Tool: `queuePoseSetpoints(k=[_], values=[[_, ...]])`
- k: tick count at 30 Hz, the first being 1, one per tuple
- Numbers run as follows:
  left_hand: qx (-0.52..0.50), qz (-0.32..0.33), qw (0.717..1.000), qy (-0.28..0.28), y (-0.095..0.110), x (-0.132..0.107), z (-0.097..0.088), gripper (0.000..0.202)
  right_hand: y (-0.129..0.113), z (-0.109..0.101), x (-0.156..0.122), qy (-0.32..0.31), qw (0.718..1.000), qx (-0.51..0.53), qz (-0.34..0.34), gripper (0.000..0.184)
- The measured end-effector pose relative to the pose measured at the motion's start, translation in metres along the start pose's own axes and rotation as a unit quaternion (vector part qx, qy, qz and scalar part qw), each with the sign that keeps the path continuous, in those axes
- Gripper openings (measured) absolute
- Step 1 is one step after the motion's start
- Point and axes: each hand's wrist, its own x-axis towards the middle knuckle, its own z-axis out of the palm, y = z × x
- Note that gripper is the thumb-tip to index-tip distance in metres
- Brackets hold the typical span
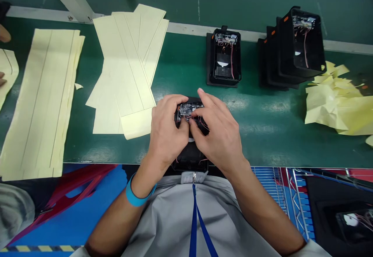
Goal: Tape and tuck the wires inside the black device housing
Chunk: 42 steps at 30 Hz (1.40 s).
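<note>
A black plastic housing (190, 160) rests at the bench's front edge before my body, its inside facing up. Across its far end lies a circuit board (186, 109) with thin reddish wires. My left hand (169, 127) is wrapped round the housing's left side, thumb tip at the board's near edge. On the other side, my right hand (217, 129) pinches at the wires beside the board with thumb and index finger; the other fingers stretch over the right rim. What lies exactly between those fingertips is too small to tell.
Yellowish paper sheets (128, 63) fan out on the green bench, with another stack (40, 105) farther left. One similar housing (224, 57) stands behind my hands, a stack of housings (303, 47) to its right. Crumpled yellow paper (335, 101) lies far right. Another person's hand (3, 33) shows at left.
</note>
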Motion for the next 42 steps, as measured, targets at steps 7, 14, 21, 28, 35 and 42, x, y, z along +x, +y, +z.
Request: queuePoseSetpoints(k=[7,14,21,28,35,42], values=[[-0.002,0.005,1.0,-0.003,-0.001,-0.001,-0.001,0.049,-0.001,-0.003,0.004,-0.025,0.996,-0.075,-0.047,0.016],[-0.005,0.01,1.0,-0.003,-0.002,-0.001,0.0,0.048,-0.006,-0.005,0.005,-0.016,0.99,-0.131,-0.059,0.02],[-0.006,0.014,1.0,-0.001,-0.002,-0.003,0.001,0.048,-0.006,-0.006,-0.005,-0.005,0.996,-0.087,-0.035,0.006],[-0.001,0.038,0.999,-0.015,-0.001,-0.005,-0.004,0.051,-0.004,-0.002,-0.002,-0.002,0.997,-0.072,-0.005,0.012],[0.017,0.036,0.999,-0.016,-0.002,-0.005,-0.006,0.049,-0.002,-0.003,0.0,-0.012,0.997,-0.076,-0.001,0.013],[0.025,0.036,0.999,-0.024,-0.003,-0.005,-0.008,0.048,-0.002,-0.005,-0.001,-0.026,0.996,-0.085,0.004,0.014]])
